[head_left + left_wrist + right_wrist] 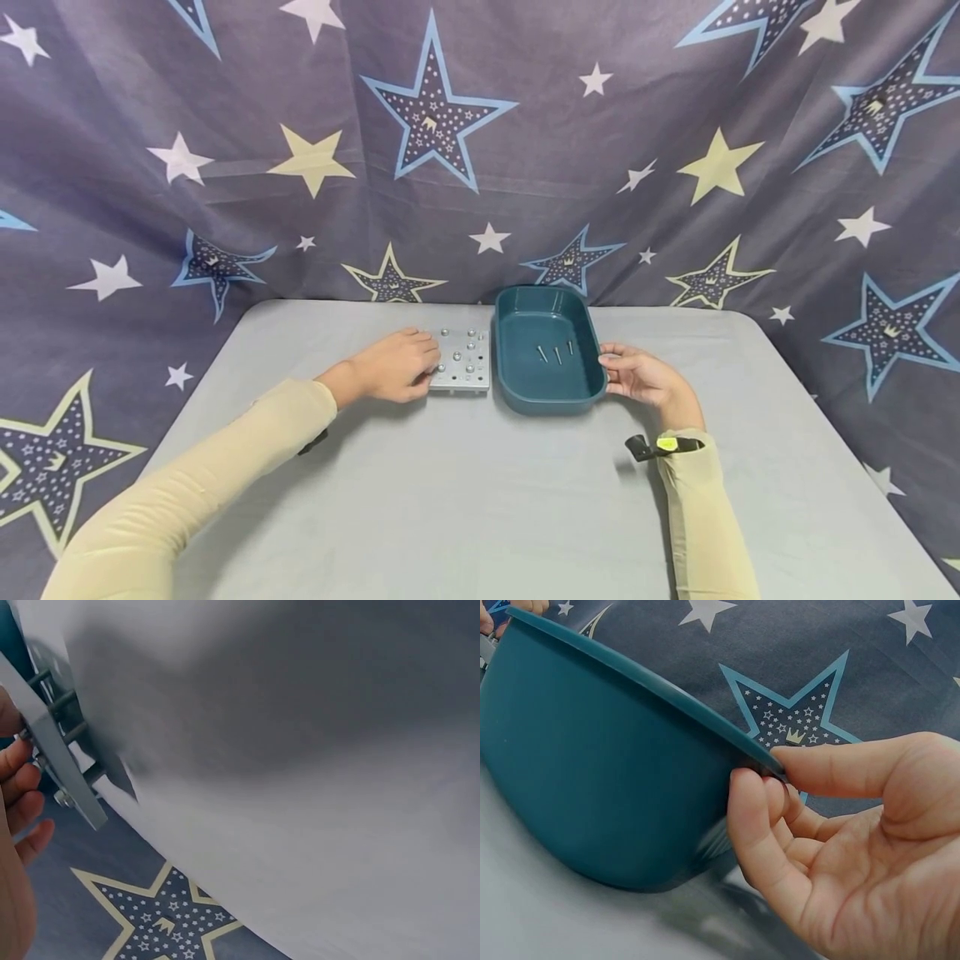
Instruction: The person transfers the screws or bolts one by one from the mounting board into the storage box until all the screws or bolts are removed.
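Observation:
A silver metal plate (461, 379) lies left of centre on the table, with several bolts (457, 356) standing in it. Their shanks (76, 733) stick out of its underside in the left wrist view. My left hand (395, 365) covers the plate's left part, thumb and forefinger closing at a bolt (25, 735) on the top face, mostly hidden by the fingers. Right of the plate stands a teal plastic tub (551, 406) holding three loose screws (558, 356). With thumb and fingers, my right hand (637, 375) pinches the tub's rim at its right side.
Plate and tub sit side by side toward the back of the grey-covered table (487, 500). A dark star-patterned curtain (420, 225) hangs right behind them. A black strap with a small camera (640, 447) is worn on the right wrist.

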`<move>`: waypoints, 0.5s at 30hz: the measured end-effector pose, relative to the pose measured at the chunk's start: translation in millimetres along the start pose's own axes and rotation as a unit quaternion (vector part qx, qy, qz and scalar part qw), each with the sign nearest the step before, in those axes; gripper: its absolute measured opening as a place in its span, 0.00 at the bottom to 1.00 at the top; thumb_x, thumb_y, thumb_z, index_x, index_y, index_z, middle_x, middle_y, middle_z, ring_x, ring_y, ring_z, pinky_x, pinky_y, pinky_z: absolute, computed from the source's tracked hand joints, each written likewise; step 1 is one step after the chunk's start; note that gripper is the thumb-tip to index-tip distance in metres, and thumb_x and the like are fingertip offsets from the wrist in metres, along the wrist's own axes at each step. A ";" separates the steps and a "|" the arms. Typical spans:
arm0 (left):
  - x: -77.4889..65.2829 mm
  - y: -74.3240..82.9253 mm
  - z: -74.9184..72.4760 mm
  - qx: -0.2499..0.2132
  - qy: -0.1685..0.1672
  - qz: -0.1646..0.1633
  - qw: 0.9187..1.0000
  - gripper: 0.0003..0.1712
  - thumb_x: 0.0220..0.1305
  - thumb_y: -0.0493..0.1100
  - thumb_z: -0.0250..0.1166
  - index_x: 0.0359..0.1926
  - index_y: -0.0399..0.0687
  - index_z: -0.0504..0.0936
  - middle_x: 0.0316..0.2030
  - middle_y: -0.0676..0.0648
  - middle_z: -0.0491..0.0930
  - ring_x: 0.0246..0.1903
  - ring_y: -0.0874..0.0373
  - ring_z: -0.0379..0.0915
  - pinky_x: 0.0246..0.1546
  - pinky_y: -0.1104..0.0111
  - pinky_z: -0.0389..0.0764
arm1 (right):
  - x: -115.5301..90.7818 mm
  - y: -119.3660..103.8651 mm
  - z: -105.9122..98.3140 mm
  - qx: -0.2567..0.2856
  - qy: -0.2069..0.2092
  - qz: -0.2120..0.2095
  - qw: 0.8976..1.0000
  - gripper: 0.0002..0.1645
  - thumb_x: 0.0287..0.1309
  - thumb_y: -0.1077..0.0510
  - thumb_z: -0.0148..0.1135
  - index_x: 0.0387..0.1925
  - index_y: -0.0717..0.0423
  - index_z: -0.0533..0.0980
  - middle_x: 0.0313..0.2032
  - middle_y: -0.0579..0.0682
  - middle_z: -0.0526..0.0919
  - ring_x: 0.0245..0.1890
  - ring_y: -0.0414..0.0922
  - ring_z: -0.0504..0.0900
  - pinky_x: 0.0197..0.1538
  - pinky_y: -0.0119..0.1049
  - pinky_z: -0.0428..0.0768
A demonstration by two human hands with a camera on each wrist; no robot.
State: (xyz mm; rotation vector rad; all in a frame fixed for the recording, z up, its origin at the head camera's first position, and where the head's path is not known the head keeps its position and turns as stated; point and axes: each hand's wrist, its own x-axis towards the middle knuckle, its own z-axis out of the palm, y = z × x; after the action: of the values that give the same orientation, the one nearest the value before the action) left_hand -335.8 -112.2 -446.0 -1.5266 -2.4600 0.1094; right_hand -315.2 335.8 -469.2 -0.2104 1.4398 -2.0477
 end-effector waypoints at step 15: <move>3.8 1.7 4.5 -0.053 0.009 -0.060 0.997 0.10 0.46 0.46 0.64 0.21 0.57 0.68 0.23 0.57 0.69 0.28 0.59 0.66 0.37 0.63 0.74 | -0.4 0.3 0.5 0.004 -0.002 0.000 1.000 0.12 0.77 0.70 0.34 0.54 0.59 0.62 0.35 0.45 0.84 0.36 0.39 0.85 0.44 0.34 0.86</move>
State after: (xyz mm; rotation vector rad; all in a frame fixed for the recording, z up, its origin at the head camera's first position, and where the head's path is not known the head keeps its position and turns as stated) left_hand -337.0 -107.7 -450.1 -1.4096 -2.5725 -0.0558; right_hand -314.6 335.6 -469.2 -0.2121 1.4292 -2.0509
